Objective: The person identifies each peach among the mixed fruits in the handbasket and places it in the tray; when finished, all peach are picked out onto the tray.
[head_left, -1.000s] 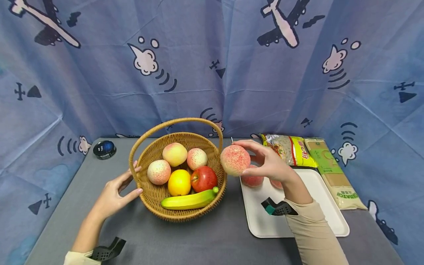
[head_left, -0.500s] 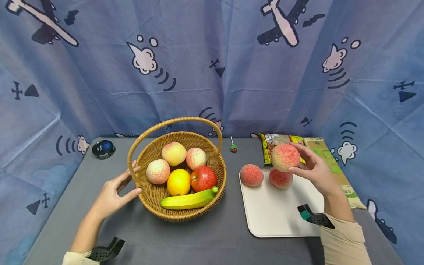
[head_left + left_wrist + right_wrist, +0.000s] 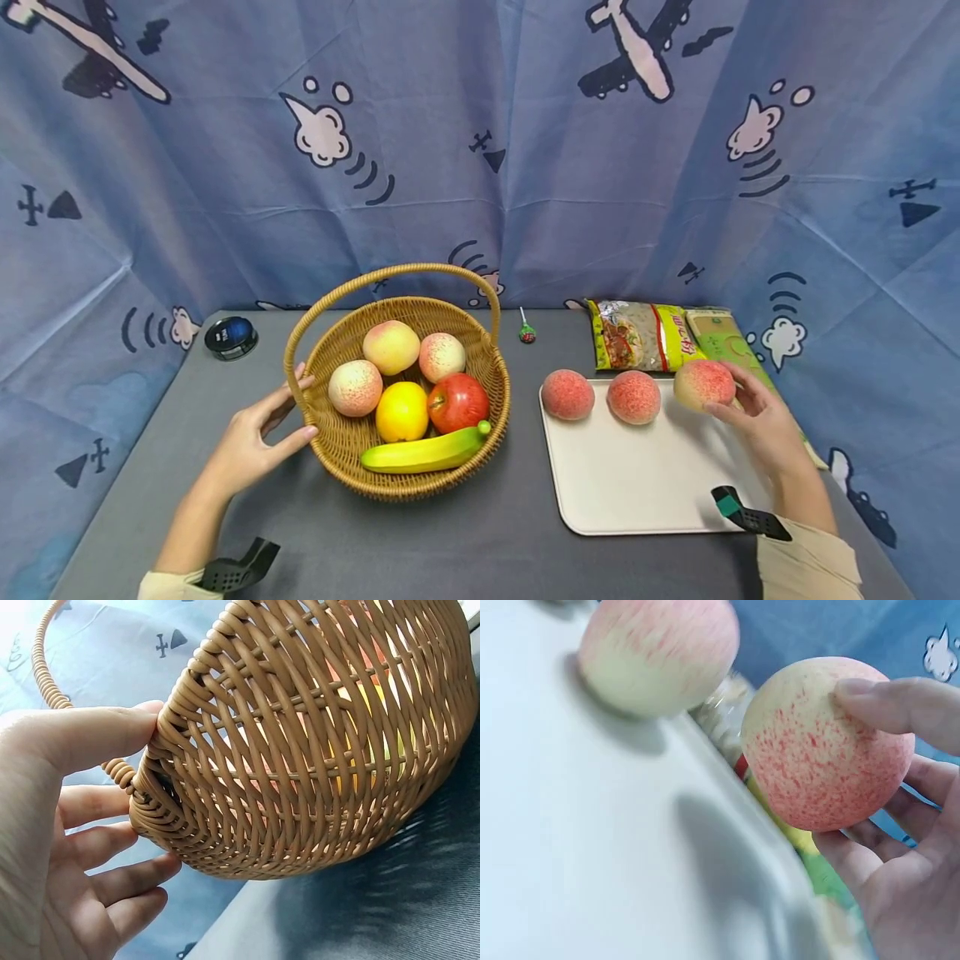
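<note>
My left hand (image 3: 251,442) pinches the left rim of a wicker basket (image 3: 300,750) between thumb and fingers, close to where its arched handle joins. Inside the basket lie several pale peaches (image 3: 392,347), an orange (image 3: 402,412), a red apple (image 3: 458,403) and a banana (image 3: 425,451). Over the far right part of a white tray (image 3: 637,492), my right hand (image 3: 765,421) holds a pink and cream peach (image 3: 825,746) between thumb and fingers. A shadow under it falls on the tray. Two redder peaches (image 3: 634,397) sit along the tray's far edge, left of the held one.
Behind the tray lie a yellow food packet (image 3: 637,337) and a green and tan packet (image 3: 723,337), partly hidden by my right hand. A lollipop (image 3: 527,332) lies behind, between basket and tray. A round dark tin (image 3: 231,337) stands at the far left.
My right hand has carried the peach from beside the basket rightward to the tray's far right part, lower than before. My left hand stays on the basket rim.
</note>
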Tool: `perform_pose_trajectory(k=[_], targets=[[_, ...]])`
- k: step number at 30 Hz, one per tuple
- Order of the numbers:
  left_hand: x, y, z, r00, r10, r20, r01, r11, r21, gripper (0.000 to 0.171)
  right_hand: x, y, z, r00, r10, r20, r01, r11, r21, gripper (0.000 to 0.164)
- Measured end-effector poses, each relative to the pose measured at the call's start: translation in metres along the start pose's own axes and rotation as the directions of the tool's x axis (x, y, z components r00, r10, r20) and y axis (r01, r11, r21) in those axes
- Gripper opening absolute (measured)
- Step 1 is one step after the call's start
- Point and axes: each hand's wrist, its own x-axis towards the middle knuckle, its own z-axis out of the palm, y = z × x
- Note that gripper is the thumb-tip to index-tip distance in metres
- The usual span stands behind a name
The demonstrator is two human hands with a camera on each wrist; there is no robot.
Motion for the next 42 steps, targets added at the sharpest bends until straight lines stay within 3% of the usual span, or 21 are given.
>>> perform_pose_trajectory(k=[3,7,18,23,31,42], targets=[[0.0,0.0,0.0,1.0,-0.003,0.002,0.003,1.0,-0.002,0.059,-0.001,0.014,-0.006,0.995,0.098,-0.032,-0.102,0.982,-0.159,0.077],[0.001,0.0,0.001,1.0,-0.005,0.004,0.005,1.0,-0.005,0.059,-0.002,0.025,-0.008,0.981,0.182,-0.064,-0.192,0.946,-0.262,0.08],[0.0,-0.001,0.0,1.0,0.0,-0.004,0.0,1.0,-0.004,0.059,0.004,0.029,-0.002,0.954,0.281,-0.103,-0.299,0.894,-0.334,0.087],[0.0,-0.001,0.0,1.0,-0.009,-0.001,0.009,1.0,-0.002,0.059,0.004,0.037,-0.004,0.958,0.271,-0.096,-0.287,0.913,-0.29,0.085],[-0.001,-0.001,0.0,1.0,-0.01,0.001,0.01,1.0,-0.008,0.059,-0.001,0.051,-0.004,0.981,0.188,-0.04,-0.191,0.977,-0.091,0.084],[-0.001,0.0,0.0,1.0,-0.009,-0.002,0.009,1.0,-0.004,0.059,0.0,0.053,-0.002,0.985,0.175,-0.011,-0.175,0.982,-0.073,0.085]])
